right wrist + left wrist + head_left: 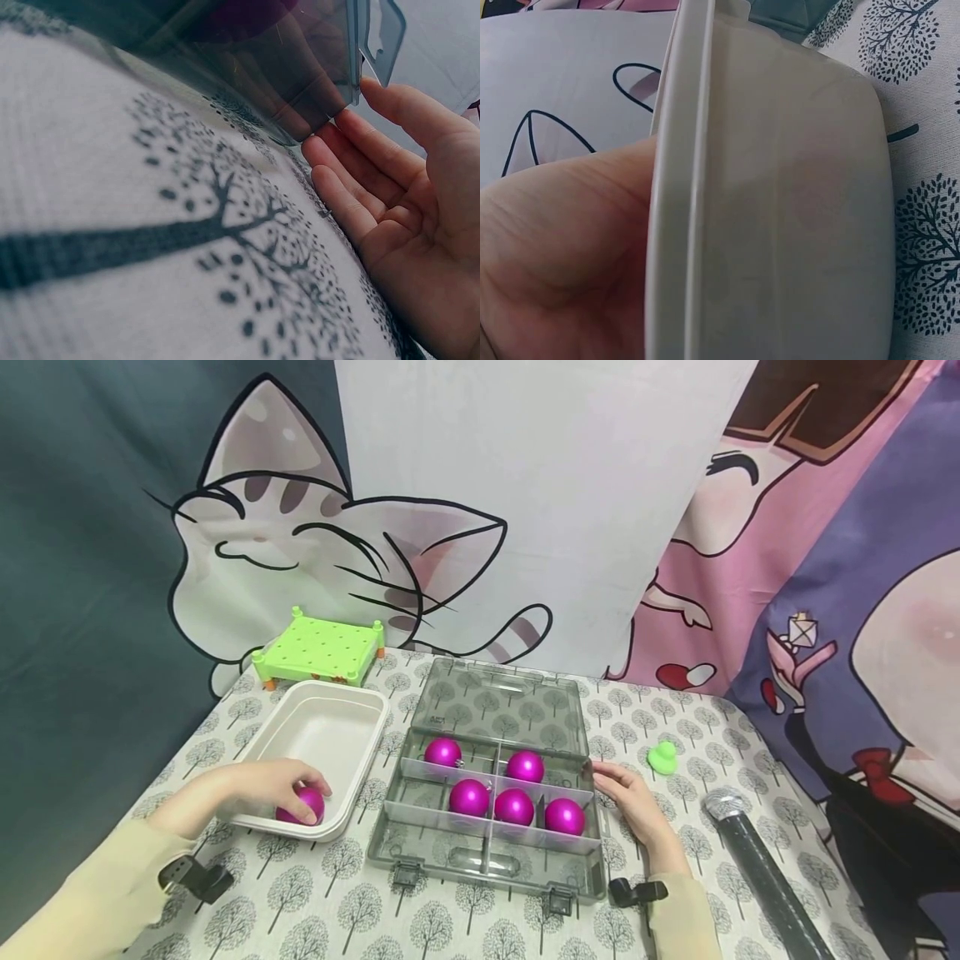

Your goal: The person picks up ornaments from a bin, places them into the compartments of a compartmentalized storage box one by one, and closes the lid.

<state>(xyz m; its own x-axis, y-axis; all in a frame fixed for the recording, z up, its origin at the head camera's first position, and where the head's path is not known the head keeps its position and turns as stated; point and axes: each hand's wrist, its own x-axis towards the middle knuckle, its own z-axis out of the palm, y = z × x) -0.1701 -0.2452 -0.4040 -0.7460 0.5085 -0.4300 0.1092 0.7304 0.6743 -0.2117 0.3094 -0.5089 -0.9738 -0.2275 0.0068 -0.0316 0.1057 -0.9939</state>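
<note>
Inside the near end of the white plastic tray (360, 752), my left hand (273, 789) grips a shiny magenta bauble (311, 806), thumb and fingers curled round it. In the left wrist view the tray's wall (795, 195) hides the fingers and the bauble. My right hand (633, 797) rests its straight fingertips against the right side of a clear grey divided case (427, 847). The right wrist view shows those fingers (382, 150) touching the case's corner (315, 97). Several magenta baubles (513, 807) sit in the case's back and middle rows, and its lid (498, 702) lies folded back.
A green toy bed (322, 647) stands behind the tray. To the right of the case are a small green duck-shaped toy (663, 758) and a black microphone (765, 868) with a silver head. A printed curtain (525, 485) hangs behind the tree-patterned tablecloth (300, 893).
</note>
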